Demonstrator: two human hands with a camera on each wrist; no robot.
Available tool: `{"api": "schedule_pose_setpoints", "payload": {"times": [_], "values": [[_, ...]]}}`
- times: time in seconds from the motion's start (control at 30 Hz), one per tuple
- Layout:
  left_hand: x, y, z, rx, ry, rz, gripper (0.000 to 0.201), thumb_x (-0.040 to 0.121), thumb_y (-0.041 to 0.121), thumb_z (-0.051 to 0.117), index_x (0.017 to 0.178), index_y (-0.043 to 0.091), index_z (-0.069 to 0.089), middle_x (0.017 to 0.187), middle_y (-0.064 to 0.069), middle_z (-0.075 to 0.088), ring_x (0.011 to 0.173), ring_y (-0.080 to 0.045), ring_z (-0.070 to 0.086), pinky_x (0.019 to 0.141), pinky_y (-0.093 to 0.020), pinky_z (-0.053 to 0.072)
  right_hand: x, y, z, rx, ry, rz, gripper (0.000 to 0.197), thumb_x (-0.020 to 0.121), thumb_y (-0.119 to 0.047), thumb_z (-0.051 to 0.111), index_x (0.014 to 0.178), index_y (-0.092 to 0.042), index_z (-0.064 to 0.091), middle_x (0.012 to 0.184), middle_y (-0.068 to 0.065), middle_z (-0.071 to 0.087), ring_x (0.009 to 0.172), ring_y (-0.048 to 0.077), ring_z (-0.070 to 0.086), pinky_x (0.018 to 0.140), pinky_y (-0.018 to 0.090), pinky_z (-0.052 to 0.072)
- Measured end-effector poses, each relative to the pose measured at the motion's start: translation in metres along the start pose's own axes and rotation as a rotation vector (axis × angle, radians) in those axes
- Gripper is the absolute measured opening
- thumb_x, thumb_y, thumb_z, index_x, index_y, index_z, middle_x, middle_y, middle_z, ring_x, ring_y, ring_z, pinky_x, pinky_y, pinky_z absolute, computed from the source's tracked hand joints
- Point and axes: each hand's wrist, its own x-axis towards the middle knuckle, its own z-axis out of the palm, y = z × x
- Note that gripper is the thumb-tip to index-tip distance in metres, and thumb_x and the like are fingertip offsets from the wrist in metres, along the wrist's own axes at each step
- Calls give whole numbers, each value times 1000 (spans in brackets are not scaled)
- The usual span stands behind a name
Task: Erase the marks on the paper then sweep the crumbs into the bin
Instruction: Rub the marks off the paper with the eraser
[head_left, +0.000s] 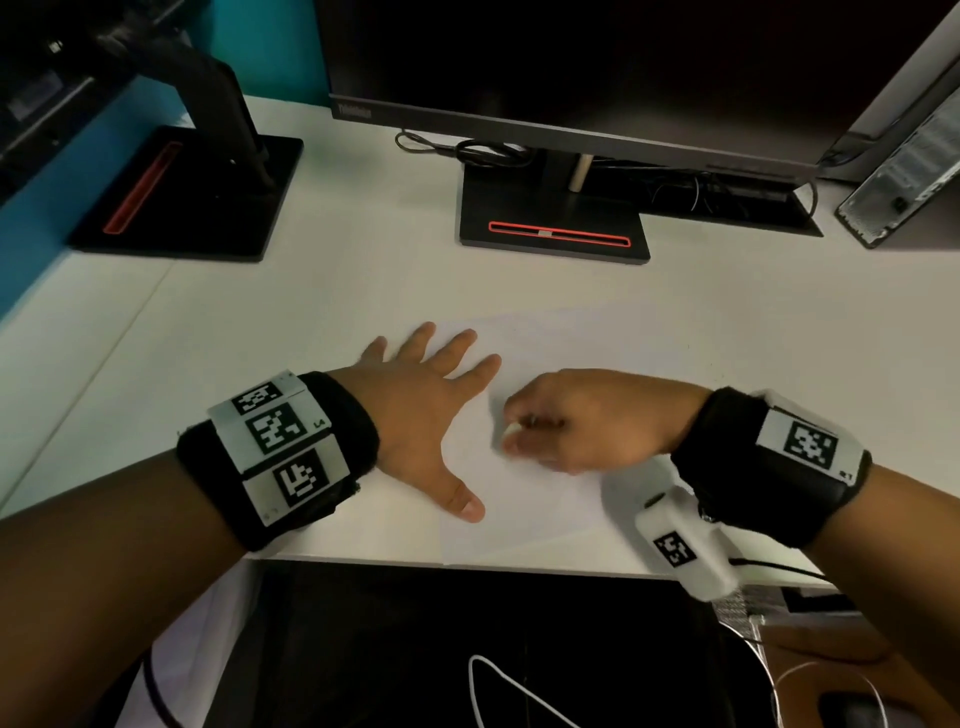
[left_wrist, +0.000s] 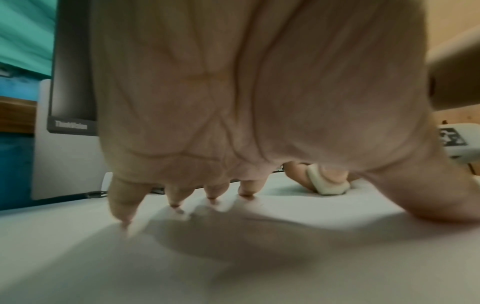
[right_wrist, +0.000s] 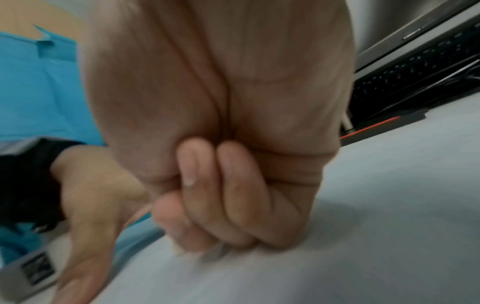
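A white sheet of paper (head_left: 545, 353) lies on the white desk near the front edge. My left hand (head_left: 431, 395) presses flat on its left part, fingers spread and straight; its fingertips (left_wrist: 176, 200) touch the sheet. Just to the right, my right hand (head_left: 561, 421) pinches a small white eraser (head_left: 511, 430) against the paper. The eraser (left_wrist: 328, 186) shows clearly in the left wrist view, held between fingers. In the right wrist view the curled fingers (right_wrist: 215, 195) hide the eraser. I cannot make out marks or crumbs on the paper. No bin is in view.
A monitor stand (head_left: 553, 218) with a red slot stands behind the paper under a dark monitor (head_left: 571, 67). A second black stand (head_left: 182, 192) is at the back left. Cables (head_left: 467, 148) lie behind. A grey computer case (head_left: 904, 171) is at the far right. Desk front edge (head_left: 467, 564) runs below my hands.
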Motion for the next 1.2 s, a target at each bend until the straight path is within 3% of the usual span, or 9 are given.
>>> {"api": "schedule_pose_setpoints", "payload": {"times": [0.17,0.37,0.5,0.7,0.83,0.93,1.0,1.13,1.2], "values": [[0,-1,0,-13,-6,9,145,54,94,62,151,39,-31,157,7,-40,146,-28,-34,121,-55,-7,7,21,-17,-104,178,97,35,102,-41,46,70,-25,49,79,-10,52,77,16,53,72,32,39],[0,-2,1,-4,-6,9,144,54,94,62,150,40,-31,157,7,-40,146,-28,-34,122,-55,-5,4,-2,-5,-52,-13,-22,35,101,-39,51,70,-24,52,62,-8,55,54,4,49,59,21,38],[1,-2,1,-7,-4,7,145,52,95,61,150,40,-31,157,7,-40,146,-28,-33,122,-54,-6,9,10,-17,-72,135,36,36,100,-38,50,68,-21,50,67,-5,55,62,12,50,65,30,40],[1,-3,2,-11,7,11,144,53,95,62,151,41,-30,158,7,-39,147,-28,-33,122,-55,-4,10,-12,-3,-68,3,-57,33,100,-38,53,68,-30,52,61,-11,56,56,1,51,58,18,34],[0,-2,1,-18,-1,9,143,54,94,62,151,41,-30,158,8,-39,147,-27,-33,122,-53,-6,18,1,-18,-81,150,6,32,101,-35,50,74,-20,56,67,-6,60,62,8,54,66,29,42],[0,-3,1,-20,3,11,144,52,95,62,151,43,-29,159,8,-38,147,-27,-32,123,-53,-4,15,-15,-7,-90,57,-53,27,102,-34,50,75,-32,52,71,-30,60,65,-6,55,63,14,35],[0,-3,1,-7,5,5,143,52,96,61,150,43,-30,158,9,-38,147,-26,-32,123,-53,-3,12,-19,-5,-74,-12,-46,35,102,-34,52,68,-37,49,63,-38,56,60,-11,53,58,13,32],[0,-3,0,8,0,-1,143,52,96,59,151,42,-28,158,10,-39,147,-25,-33,123,-52,-3,22,-5,-14,-98,132,-18,27,102,-35,49,81,-24,64,67,-9,60,65,8,56,67,28,42],[0,-4,0,-2,-2,3,142,52,97,60,152,43,-27,157,10,-40,147,-24,-33,123,-52,-2,23,-13,-7,-115,135,-61,27,102,-33,49,97,-16,69,72,-11,58,70,9,56,71,28,45]]}}
